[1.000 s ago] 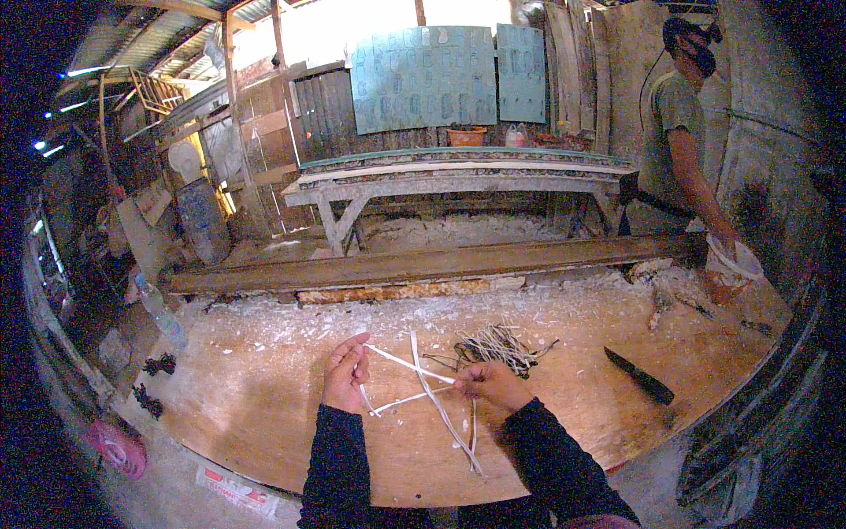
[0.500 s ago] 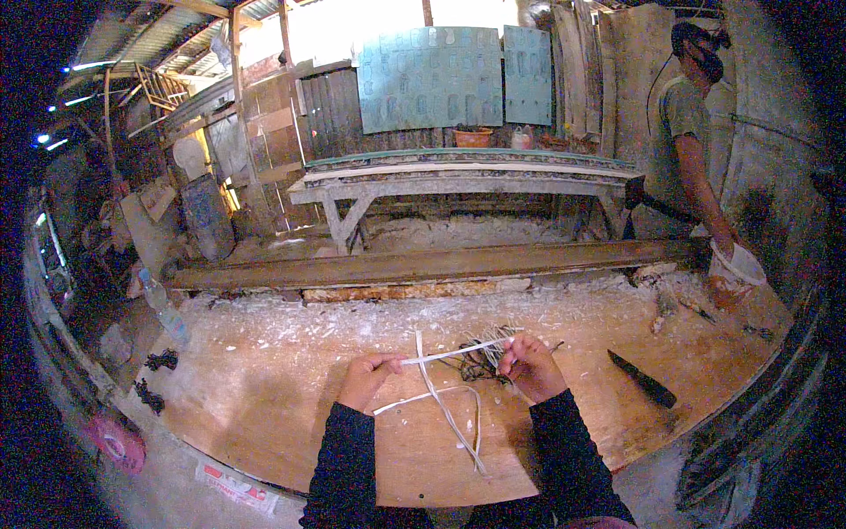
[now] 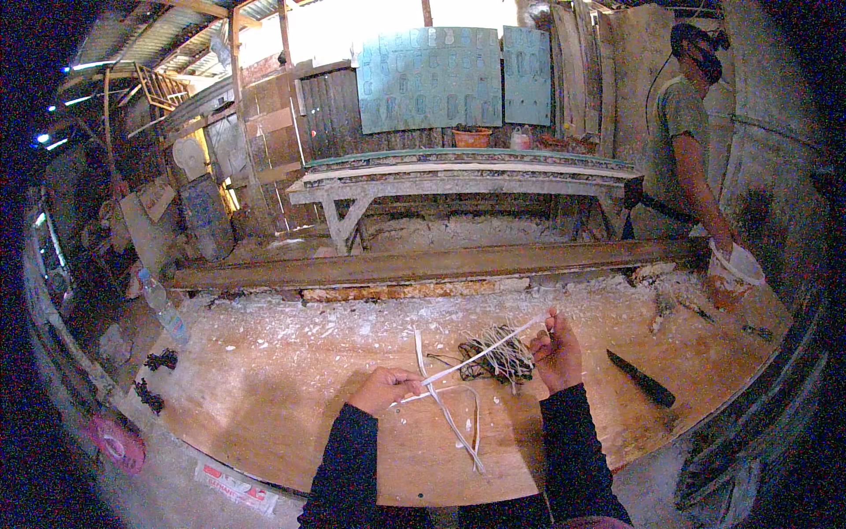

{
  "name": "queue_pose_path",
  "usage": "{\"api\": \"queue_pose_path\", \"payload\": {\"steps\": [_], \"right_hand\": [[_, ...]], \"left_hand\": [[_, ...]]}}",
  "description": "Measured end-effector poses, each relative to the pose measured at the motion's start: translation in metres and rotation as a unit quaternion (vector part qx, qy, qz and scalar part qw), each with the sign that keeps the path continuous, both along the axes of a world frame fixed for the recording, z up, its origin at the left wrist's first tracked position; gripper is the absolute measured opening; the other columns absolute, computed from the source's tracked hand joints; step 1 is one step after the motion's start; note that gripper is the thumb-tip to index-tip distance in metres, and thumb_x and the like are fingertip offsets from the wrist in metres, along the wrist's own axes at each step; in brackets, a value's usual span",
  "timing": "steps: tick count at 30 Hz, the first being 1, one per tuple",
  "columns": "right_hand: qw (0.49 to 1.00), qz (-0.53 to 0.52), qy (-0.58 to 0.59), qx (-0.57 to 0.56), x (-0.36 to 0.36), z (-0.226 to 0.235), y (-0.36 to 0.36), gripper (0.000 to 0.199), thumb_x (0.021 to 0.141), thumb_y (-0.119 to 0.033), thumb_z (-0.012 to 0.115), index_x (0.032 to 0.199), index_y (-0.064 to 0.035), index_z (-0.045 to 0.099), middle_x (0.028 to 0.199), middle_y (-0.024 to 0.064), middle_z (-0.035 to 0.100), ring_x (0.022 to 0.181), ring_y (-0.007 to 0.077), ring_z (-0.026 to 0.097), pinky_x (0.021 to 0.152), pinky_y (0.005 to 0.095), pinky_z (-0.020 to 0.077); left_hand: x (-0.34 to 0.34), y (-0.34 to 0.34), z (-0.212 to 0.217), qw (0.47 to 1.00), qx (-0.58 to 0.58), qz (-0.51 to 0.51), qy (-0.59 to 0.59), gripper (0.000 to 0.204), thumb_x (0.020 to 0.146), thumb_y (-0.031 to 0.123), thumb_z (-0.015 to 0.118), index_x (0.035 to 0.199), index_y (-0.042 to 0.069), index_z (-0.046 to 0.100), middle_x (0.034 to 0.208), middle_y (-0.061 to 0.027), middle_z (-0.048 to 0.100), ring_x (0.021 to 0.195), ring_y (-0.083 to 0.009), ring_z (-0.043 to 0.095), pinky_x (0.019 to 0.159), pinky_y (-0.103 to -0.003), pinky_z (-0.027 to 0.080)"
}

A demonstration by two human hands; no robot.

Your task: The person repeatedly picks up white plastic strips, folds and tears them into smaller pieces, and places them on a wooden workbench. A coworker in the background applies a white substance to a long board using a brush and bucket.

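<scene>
A narrow white strip [image 3: 483, 354] stretches taut between my hands over the wooden board [image 3: 291, 441]. My left hand [image 3: 385, 389] pinches its lower end. Higher and to the right, my right hand [image 3: 558, 353] grips the other end, fingers closed. Below my left fingertips a looser white strip [image 3: 451, 425] loops on the board; whether the two are one piece I cannot tell. Beside my right hand lies a tangled bundle of dark and pale strands [image 3: 504, 363], partly crossed by the taut strip. To its right rests a dark, blade-shaped tool [image 3: 641, 377].
White flakes litter the board's far side, before a long brown beam [image 3: 423, 263]. A plastic bottle [image 3: 162, 304] and dark tangled bits [image 3: 161, 360] are at left. A person [image 3: 692, 132] at the right holds a white bucket [image 3: 738, 263]. A bench [image 3: 458, 181] stands behind.
My right hand has moved right and up, away from my left, pulling the strip into a steeper slant. My left hand has shifted slightly right and down. More of the bundle shows.
</scene>
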State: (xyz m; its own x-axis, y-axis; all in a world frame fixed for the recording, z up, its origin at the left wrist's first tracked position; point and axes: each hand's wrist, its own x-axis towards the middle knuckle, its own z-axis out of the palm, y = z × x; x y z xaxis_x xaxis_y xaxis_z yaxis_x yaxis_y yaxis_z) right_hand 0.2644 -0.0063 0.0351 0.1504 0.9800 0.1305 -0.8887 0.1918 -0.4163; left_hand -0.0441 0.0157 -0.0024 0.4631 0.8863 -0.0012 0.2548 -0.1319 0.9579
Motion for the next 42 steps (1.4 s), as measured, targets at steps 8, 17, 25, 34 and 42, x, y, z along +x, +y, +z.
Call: {"api": "queue_pose_path", "payload": {"steps": [8, 17, 25, 34, 42], "right_hand": [[0.996, -0.054, 0.036, 0.053, 0.019, -0.005, 0.007, 0.023, 0.085, -0.02, 0.051, 0.106, -0.0097, 0.051, 0.08, -0.0017, 0.061, 0.054, 0.0074, 0.049, 0.052, 0.0217, 0.0435], [0.998, -0.048, -0.025, 0.016, -0.005, -0.013, 0.006, 0.024, 0.084, -0.017, 0.053, 0.106, -0.0089, 0.051, 0.08, 0.0004, 0.06, 0.054, 0.0087, 0.051, 0.052, 0.021, 0.0457], [0.912, 0.011, -0.409, -0.022, -0.086, -0.023, -0.016, 0.012, 0.078, -0.013, 0.06, 0.084, -0.0032, 0.059, 0.074, 0.0016, 0.059, 0.065, 0.0097, 0.054, 0.063, 0.0235, 0.0448], [0.84, -0.012, -0.543, -0.001, -0.089, -0.037, -0.011, 0.012, 0.078, -0.011, 0.061, 0.085, -0.001, 0.06, 0.076, 0.0005, 0.059, 0.069, 0.0091, 0.053, 0.065, 0.0221, 0.0427], [0.823, 0.02, -0.566, 0.038, -0.091, -0.037, -0.012, 0.012, 0.078, -0.009, 0.06, 0.086, -0.0001, 0.06, 0.077, 0.0021, 0.06, 0.072, 0.0095, 0.055, 0.068, 0.0231, 0.044]], "left_hand": [[0.007, -0.017, 0.03, 0.993, 0.0, 0.013, 0.115, 0.02, 0.077, 0.019, 0.062, 0.092, 0.005, 0.064, 0.075, 0.0009, 0.062, 0.062, -0.0054, 0.051, 0.05, -0.02, 0.039], [0.018, -0.022, 0.037, 0.979, 0.134, 0.045, 0.147, 0.016, 0.08, 0.017, 0.059, 0.087, 0.004, 0.063, 0.075, -0.0016, 0.062, 0.063, -0.0057, 0.052, 0.051, -0.019, 0.039], [0.033, -0.017, 0.016, 0.984, -0.03, 0.085, -0.152, 0.016, 0.08, 0.018, 0.059, 0.088, 0.004, 0.058, 0.076, -0.0031, 0.062, 0.056, -0.0045, 0.05, 0.045, -0.019, 0.038], [0.045, -0.019, 0.005, 0.989, -0.008, 0.111, -0.099, 0.016, 0.077, 0.022, 0.063, 0.085, 0.008, 0.06, 0.065, 0.0063, 0.053, 0.05, -0.0025, 0.04, 0.044, -0.017, 0.03], [0.047, -0.021, 0.005, 0.983, -0.042, 0.093, -0.155, 0.016, 0.078, 0.018, 0.061, 0.088, 0.007, 0.059, 0.07, 0.0043, 0.056, 0.05, -0.0016, 0.039, 0.043, -0.016, 0.029]]}}
